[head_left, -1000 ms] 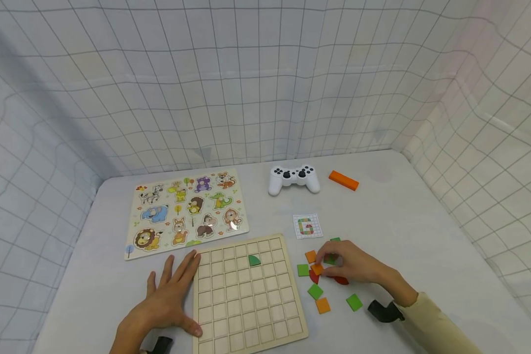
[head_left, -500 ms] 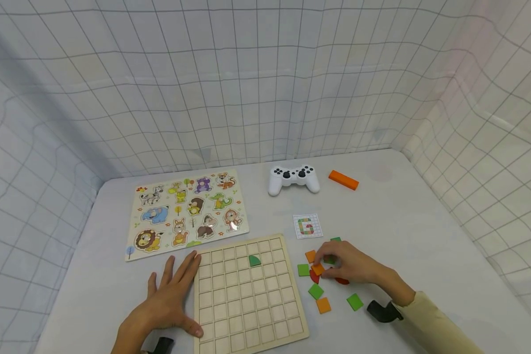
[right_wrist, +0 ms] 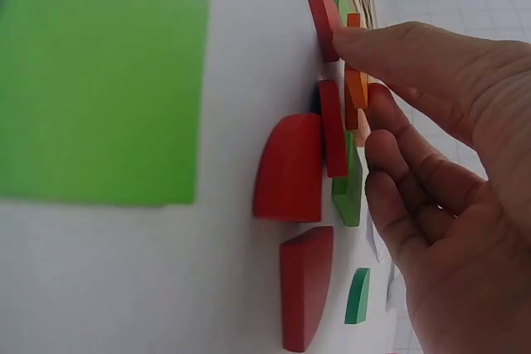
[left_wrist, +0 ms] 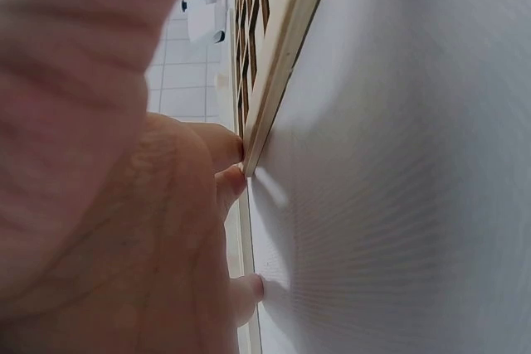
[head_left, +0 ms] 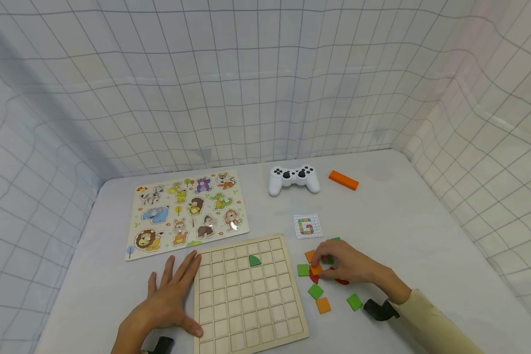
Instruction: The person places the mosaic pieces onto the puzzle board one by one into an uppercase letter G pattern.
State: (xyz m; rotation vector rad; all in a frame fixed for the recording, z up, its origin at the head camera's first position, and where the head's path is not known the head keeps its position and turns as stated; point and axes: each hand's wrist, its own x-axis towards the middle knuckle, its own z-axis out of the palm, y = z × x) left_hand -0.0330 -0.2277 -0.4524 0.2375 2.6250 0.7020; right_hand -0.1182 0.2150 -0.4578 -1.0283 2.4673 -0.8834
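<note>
My left hand (head_left: 165, 302) lies with fingers spread along the left side of a wooden grid board (head_left: 248, 290); its thumb and fingertips touch the frame. One dark green quarter-circle piece (head_left: 254, 261) sits in a cell near the board's top. Right of the board, my right hand (head_left: 347, 263) pinches an orange square tile (head_left: 316, 269) between thumb and fingers, low over the loose pieces. In the right wrist view that orange tile (right_wrist: 357, 86) shows at the thumb tip, with red curved pieces (right_wrist: 289, 167) below and a large green tile (right_wrist: 104, 80) close to the camera.
Scattered nearby are green tiles (head_left: 354, 302) and another orange tile (head_left: 323, 305). A small pattern card (head_left: 307, 226) lies above them. Farther back are a white game controller (head_left: 294, 179), an orange bar (head_left: 343, 180) and an animal puzzle board (head_left: 188, 214). Grid-lined white sheets (head_left: 256, 83) surround the table.
My right hand has shifted slightly left, and the orange tile in its fingers has moved a little left with it. The left hand and board have stayed put.
</note>
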